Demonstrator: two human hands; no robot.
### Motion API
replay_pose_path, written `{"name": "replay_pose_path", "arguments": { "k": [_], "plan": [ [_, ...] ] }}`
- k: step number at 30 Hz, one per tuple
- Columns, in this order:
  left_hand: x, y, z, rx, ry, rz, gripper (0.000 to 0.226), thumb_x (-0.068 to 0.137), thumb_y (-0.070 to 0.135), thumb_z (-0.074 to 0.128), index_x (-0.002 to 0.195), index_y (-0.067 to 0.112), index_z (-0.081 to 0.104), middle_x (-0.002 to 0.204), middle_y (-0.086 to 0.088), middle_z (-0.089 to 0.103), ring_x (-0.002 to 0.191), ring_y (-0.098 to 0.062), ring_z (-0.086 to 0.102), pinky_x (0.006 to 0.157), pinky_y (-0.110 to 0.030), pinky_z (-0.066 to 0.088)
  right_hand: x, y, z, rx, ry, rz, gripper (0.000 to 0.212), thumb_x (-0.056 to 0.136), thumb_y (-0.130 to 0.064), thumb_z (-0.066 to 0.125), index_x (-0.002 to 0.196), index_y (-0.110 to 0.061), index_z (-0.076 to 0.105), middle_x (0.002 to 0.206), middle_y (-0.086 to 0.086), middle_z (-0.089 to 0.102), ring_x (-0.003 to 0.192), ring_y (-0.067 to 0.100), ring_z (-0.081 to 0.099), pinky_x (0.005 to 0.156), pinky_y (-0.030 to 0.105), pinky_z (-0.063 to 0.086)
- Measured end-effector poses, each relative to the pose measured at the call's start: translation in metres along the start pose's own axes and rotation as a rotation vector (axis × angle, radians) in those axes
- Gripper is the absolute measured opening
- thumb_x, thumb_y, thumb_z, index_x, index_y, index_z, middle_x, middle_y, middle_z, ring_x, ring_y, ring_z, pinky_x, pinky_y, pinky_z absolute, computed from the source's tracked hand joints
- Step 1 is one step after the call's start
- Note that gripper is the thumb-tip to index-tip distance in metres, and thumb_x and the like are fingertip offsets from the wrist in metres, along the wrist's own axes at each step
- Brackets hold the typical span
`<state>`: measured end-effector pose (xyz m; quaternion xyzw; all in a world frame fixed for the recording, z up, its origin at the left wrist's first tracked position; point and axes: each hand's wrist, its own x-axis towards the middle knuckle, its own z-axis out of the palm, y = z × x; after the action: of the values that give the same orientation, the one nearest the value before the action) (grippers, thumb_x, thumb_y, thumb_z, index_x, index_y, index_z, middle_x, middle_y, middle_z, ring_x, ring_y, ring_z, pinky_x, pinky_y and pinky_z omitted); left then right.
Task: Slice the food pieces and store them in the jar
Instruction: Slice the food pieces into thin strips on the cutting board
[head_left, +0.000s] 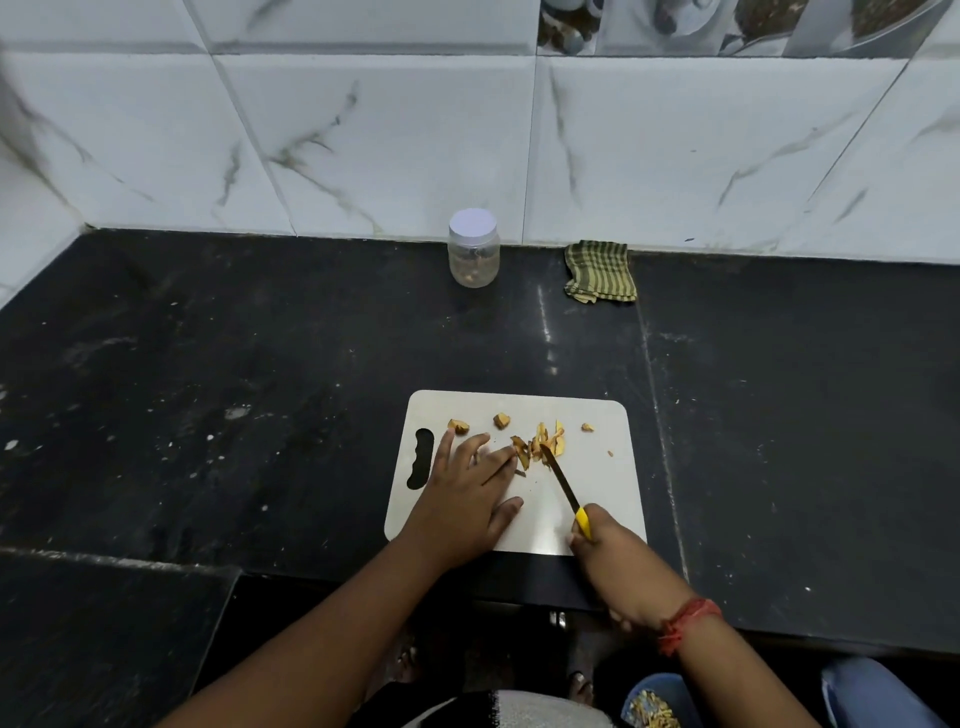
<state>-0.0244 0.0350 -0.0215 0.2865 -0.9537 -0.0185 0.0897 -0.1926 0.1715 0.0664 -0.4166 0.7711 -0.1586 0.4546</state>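
Gripping knife (560, 479) in right hand (610, 551), blade tip angled up-left

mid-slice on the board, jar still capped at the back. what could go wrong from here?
1. The left hand steadies the food pieces with fingertips right beside the knife blade, so a slip could nick them.
2. Loose bits lie scattered over the cutting board; more cutting may flick some onto the counter.
3. The jar stands far back with its lid on, so transfer may spill.
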Motion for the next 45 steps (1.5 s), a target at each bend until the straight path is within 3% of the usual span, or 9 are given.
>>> {"name": "replay_pose_path", "arguments": {
  "k": [4, 9, 28, 34, 39, 45],
  "plan": [
    [0.001, 0.002, 0.000, -0.013, 0.015, -0.070, 0.054, 0.101, 0.048, 0.039, 0.141, 0.016, 0.054, 0.153, -0.001, 0.043, 0.141, -0.026, 0.036, 0.122, -0.055, 0.014, 0.002, -0.003, -0.004, 0.046, 0.008, 0.013, 0.015, 0.100, -0.032, 0.038, 0.092, -0.019, 0.039, 0.064, 0.007, 0.047, 0.031, 0.015, 0.038, 0.034, 0.021, 0.032],
    [-0.023, -0.005, 0.007, -0.068, 0.079, -0.209, 0.051, 0.100, 0.042, 0.045, 0.138, 0.010, 0.056, 0.143, -0.004, 0.052, 0.137, -0.024, 0.042, 0.122, -0.049, 0.020, 0.005, -0.006, -0.006, 0.077, 0.002, 0.016, 0.016, 0.100, -0.034, 0.036, 0.092, -0.020, 0.038, 0.062, 0.005, 0.043, 0.031, 0.013, 0.033, 0.035, 0.018, 0.030],
    [-0.006, -0.004, -0.001, -0.179, -0.083, -0.062, 0.060, 0.102, 0.051, 0.032, 0.151, 0.018, 0.041, 0.156, 0.004, 0.040, 0.147, -0.020, 0.027, 0.125, -0.045, 0.007, 0.018, -0.019, 0.005, 0.055, -0.032, -0.022, 0.018, 0.101, -0.034, 0.038, 0.092, -0.019, 0.038, 0.065, 0.009, 0.047, 0.033, 0.016, 0.037, 0.035, 0.020, 0.032],
    [0.012, -0.005, -0.003, -0.291, 0.067, -0.125, 0.045, 0.103, 0.036, 0.037, 0.140, 0.017, 0.055, 0.149, 0.002, 0.050, 0.142, -0.018, 0.036, 0.124, -0.032, 0.003, 0.023, -0.014, -0.006, 0.130, 0.056, -0.015, 0.018, 0.101, -0.033, 0.037, 0.090, -0.018, 0.037, 0.062, 0.010, 0.047, 0.033, 0.019, 0.038, 0.036, 0.024, 0.035],
    [0.042, 0.006, -0.009, -0.226, 0.066, -0.005, 0.043, 0.100, 0.028, 0.038, 0.134, 0.013, 0.059, 0.142, -0.002, 0.056, 0.137, -0.022, 0.043, 0.123, -0.044, 0.019, 0.025, -0.004, -0.016, 0.271, 0.164, 0.025, 0.019, 0.101, -0.029, 0.039, 0.086, -0.018, 0.038, 0.058, 0.010, 0.047, 0.034, 0.018, 0.038, 0.037, 0.025, 0.033],
    [0.075, 0.023, -0.006, -0.042, -0.111, 0.022, 0.041, 0.097, 0.028, 0.051, 0.135, 0.015, 0.057, 0.140, -0.003, 0.057, 0.136, -0.027, 0.043, 0.123, -0.053, 0.014, 0.021, 0.007, -0.023, 0.358, 0.204, 0.040, 0.021, 0.100, -0.028, 0.039, 0.081, -0.020, 0.038, 0.056, 0.008, 0.047, 0.034, 0.020, 0.037, 0.037, 0.027, 0.033]
  ]
}}
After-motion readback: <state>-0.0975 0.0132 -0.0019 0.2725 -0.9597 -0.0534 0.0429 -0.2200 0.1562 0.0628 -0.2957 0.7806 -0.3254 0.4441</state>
